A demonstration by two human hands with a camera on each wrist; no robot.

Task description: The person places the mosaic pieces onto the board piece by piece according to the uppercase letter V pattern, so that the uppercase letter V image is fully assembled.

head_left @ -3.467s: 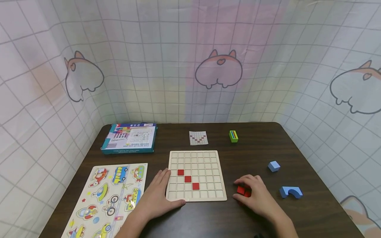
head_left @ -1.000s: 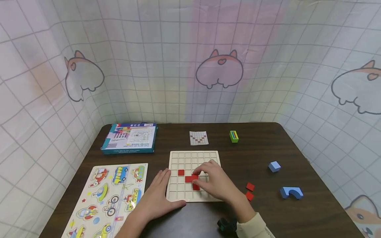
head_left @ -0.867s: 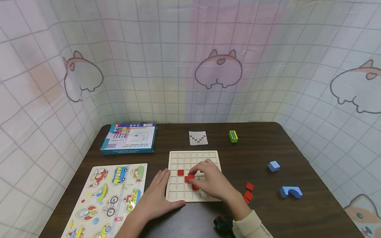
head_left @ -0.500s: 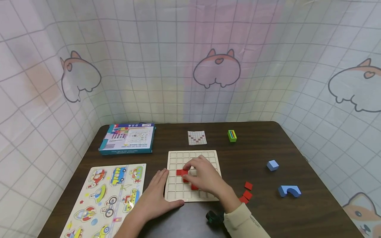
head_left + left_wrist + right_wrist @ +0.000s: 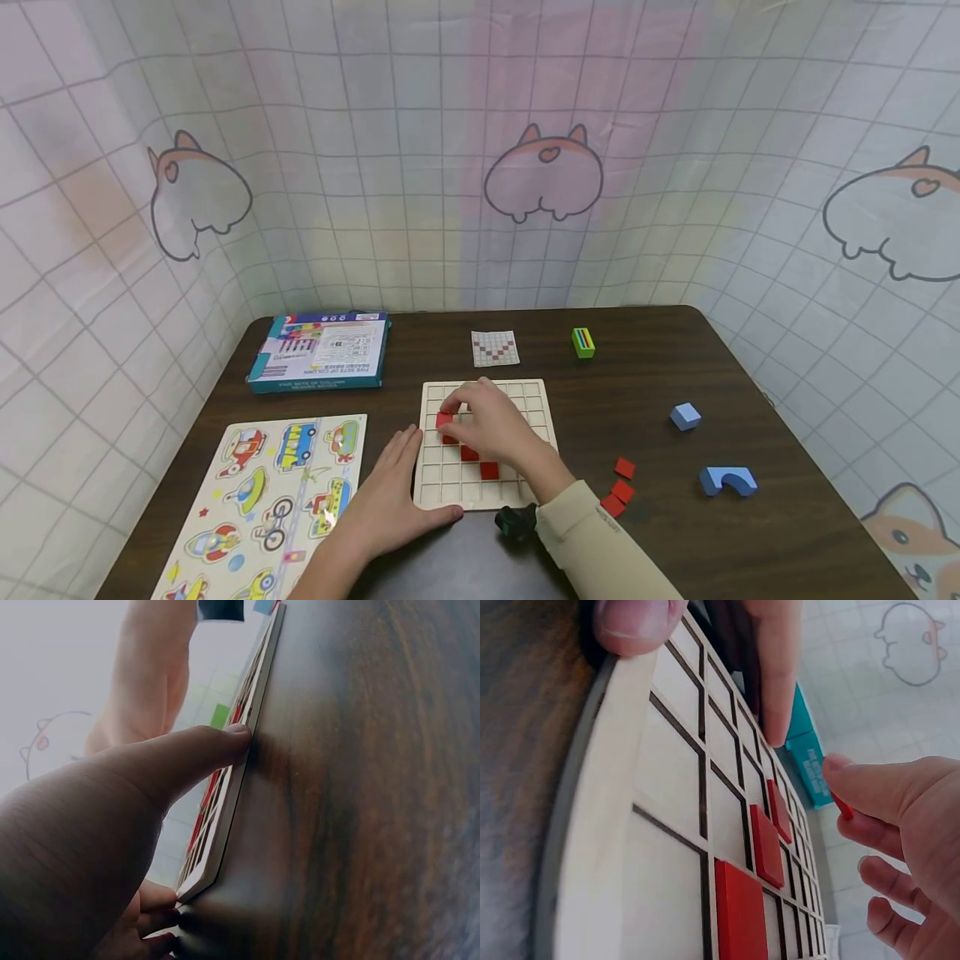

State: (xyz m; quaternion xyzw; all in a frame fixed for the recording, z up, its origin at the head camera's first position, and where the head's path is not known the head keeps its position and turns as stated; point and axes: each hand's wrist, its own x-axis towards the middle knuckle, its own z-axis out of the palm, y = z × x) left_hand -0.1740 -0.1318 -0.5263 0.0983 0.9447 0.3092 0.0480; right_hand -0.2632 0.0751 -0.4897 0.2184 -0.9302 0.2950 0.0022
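Note:
A pale wooden grid board (image 5: 450,493) lies mid-table, with three red square tiles set in a diagonal; one is the nearest tile (image 5: 490,472). My right hand (image 5: 491,423) pinches another red tile (image 5: 444,419) between thumb and fingers, over the board's left side. In the right wrist view that tile (image 5: 842,805) shows edge-on, raised above the grid. My left hand (image 5: 393,493) rests at the board's near left corner, fingers straight along the left edge. Its thumb (image 5: 217,744) presses on the front edge in the left wrist view.
Several loose red tiles (image 5: 622,490) lie right of the board. Farther right are a blue cube (image 5: 686,416) and a blue arch block (image 5: 728,481). Behind stand a patterned card (image 5: 495,348), a green block (image 5: 582,342) and a box (image 5: 318,352). A sticker sheet (image 5: 255,508) lies left.
My right hand has gone from the loose tiles onto the board with one red tile, then moved left and away across the grid. My left hand has stayed at the corner.

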